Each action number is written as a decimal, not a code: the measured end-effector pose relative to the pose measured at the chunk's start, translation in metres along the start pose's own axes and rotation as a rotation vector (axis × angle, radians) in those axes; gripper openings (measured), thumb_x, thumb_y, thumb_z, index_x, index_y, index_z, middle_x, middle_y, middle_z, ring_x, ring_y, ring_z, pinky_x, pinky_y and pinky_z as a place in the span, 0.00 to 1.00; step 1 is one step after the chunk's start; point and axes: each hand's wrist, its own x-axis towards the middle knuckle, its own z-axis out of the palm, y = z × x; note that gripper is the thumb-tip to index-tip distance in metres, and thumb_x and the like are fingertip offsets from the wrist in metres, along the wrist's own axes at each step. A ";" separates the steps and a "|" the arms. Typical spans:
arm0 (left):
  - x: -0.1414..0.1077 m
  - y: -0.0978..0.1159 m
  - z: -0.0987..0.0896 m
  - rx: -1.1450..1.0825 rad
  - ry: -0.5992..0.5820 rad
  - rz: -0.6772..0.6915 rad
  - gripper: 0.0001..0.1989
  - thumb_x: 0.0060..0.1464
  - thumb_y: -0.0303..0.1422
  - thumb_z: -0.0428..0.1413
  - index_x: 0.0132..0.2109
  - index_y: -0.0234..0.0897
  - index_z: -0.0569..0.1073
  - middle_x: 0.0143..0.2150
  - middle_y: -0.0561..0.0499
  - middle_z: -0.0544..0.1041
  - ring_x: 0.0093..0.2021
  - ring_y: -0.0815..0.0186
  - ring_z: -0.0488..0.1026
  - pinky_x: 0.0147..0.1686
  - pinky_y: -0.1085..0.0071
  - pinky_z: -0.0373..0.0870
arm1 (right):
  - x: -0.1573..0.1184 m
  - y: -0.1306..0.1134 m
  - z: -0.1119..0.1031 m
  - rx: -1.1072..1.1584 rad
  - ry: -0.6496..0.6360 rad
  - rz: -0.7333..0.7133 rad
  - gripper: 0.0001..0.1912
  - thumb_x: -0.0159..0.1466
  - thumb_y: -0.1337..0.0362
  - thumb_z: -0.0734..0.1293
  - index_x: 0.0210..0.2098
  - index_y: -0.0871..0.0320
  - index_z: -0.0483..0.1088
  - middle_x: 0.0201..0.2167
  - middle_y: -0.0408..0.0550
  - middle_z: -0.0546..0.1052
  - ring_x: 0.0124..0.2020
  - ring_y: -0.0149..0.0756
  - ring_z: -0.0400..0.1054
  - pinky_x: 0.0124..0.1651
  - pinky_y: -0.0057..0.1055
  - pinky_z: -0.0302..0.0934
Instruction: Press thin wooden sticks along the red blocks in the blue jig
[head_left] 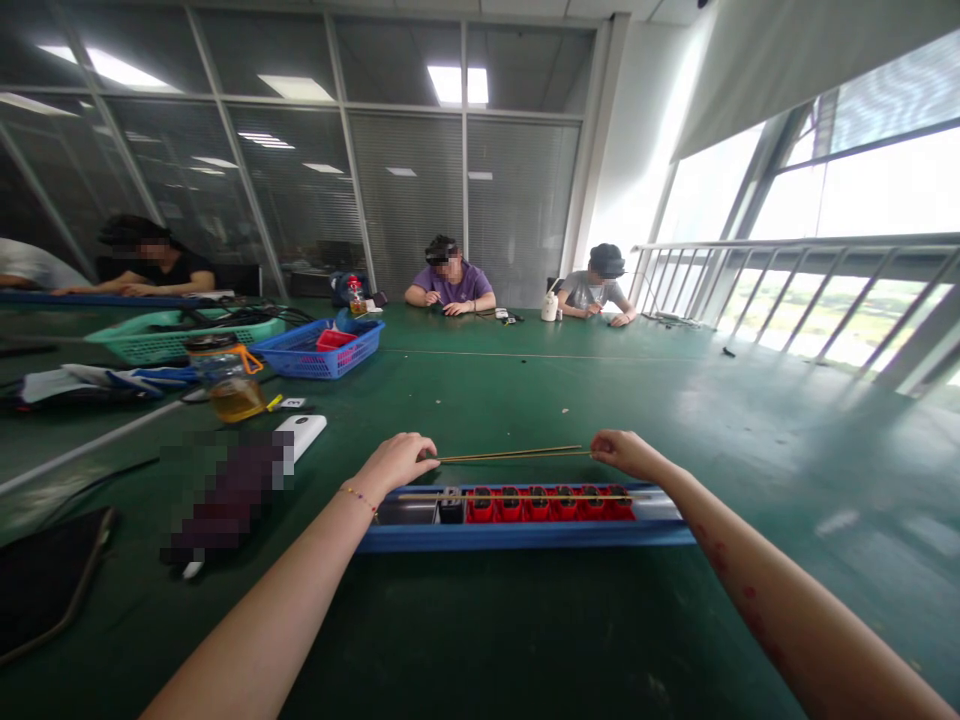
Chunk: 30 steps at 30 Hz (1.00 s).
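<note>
Beyond the far edge of a long blue tray (525,538), my left hand (405,460) has its fingers closed on the left ends of two thin brass-coloured rods (517,454). My right hand (621,450) pinches the right end of one of them; the other rod's right end stops a little short of the fingers. Inside the tray, several red blocks (538,510) with dark tops stand in a row, and a black block (451,508) sits left of them. A further thin rod (427,497) lies lengthwise over these blocks.
Left of the tray, a dark purple item (232,500), partly blurred out, lies beside a white device (307,432). Behind them stand a jar of amber liquid (229,380), a blue basket (330,362) and a green basket (150,345). Several people sit across the table.
</note>
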 end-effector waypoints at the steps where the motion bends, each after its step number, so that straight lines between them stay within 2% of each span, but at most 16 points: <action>1: 0.000 0.000 0.000 0.001 -0.001 0.007 0.12 0.50 0.41 0.51 0.37 0.42 0.74 0.35 0.50 0.74 0.38 0.63 0.70 0.36 0.72 0.63 | 0.004 -0.001 0.002 -0.013 -0.008 -0.004 0.11 0.55 0.61 0.62 0.36 0.56 0.71 0.28 0.45 0.75 0.30 0.35 0.68 0.33 0.28 0.58; 7: 0.003 -0.006 0.005 -0.014 -0.008 0.024 0.07 0.49 0.33 0.52 0.35 0.43 0.74 0.35 0.52 0.75 0.36 0.66 0.70 0.36 0.74 0.63 | 0.018 -0.008 0.012 -0.108 -0.053 -0.023 0.18 0.56 0.64 0.61 0.47 0.55 0.67 0.33 0.48 0.76 0.35 0.38 0.68 0.37 0.29 0.58; 10: 0.004 -0.007 0.006 -0.022 -0.005 0.026 0.07 0.49 0.32 0.52 0.35 0.43 0.74 0.34 0.52 0.75 0.35 0.67 0.70 0.35 0.73 0.63 | 0.021 -0.010 0.012 -0.144 -0.079 -0.039 0.16 0.56 0.64 0.61 0.45 0.54 0.69 0.35 0.49 0.75 0.37 0.39 0.68 0.38 0.30 0.58; 15: 0.003 -0.005 0.005 -0.032 -0.010 -0.006 0.07 0.49 0.32 0.52 0.34 0.42 0.74 0.35 0.51 0.75 0.37 0.66 0.71 0.37 0.74 0.64 | 0.017 -0.012 0.008 -0.170 -0.095 -0.045 0.12 0.56 0.61 0.62 0.38 0.54 0.71 0.32 0.48 0.75 0.34 0.38 0.68 0.36 0.29 0.58; 20: 0.003 -0.005 0.004 -0.049 -0.022 -0.010 0.07 0.49 0.33 0.52 0.34 0.42 0.74 0.36 0.51 0.75 0.37 0.65 0.71 0.36 0.73 0.65 | 0.007 -0.014 0.003 -0.155 -0.095 -0.062 0.13 0.55 0.60 0.63 0.40 0.53 0.70 0.33 0.47 0.74 0.34 0.37 0.67 0.36 0.29 0.58; 23: 0.003 -0.005 0.004 -0.053 -0.018 -0.005 0.07 0.49 0.33 0.52 0.34 0.43 0.74 0.36 0.51 0.75 0.37 0.65 0.71 0.36 0.73 0.65 | -0.003 -0.017 -0.009 -0.121 -0.077 -0.075 0.15 0.57 0.58 0.61 0.42 0.54 0.69 0.35 0.47 0.74 0.33 0.36 0.67 0.35 0.28 0.58; 26: 0.003 -0.005 0.004 -0.048 -0.014 -0.005 0.07 0.50 0.33 0.51 0.34 0.42 0.74 0.36 0.51 0.75 0.37 0.65 0.71 0.36 0.73 0.65 | -0.021 -0.022 -0.029 -0.011 -0.079 -0.102 0.15 0.59 0.54 0.58 0.35 0.56 0.71 0.33 0.47 0.75 0.32 0.36 0.67 0.35 0.29 0.59; 30: 0.003 -0.005 0.005 -0.042 -0.009 0.016 0.07 0.49 0.32 0.51 0.34 0.42 0.74 0.36 0.51 0.75 0.37 0.65 0.71 0.35 0.74 0.65 | -0.051 -0.032 -0.057 0.139 -0.225 -0.081 0.19 0.58 0.48 0.57 0.31 0.54 0.71 0.29 0.46 0.75 0.31 0.37 0.67 0.34 0.30 0.59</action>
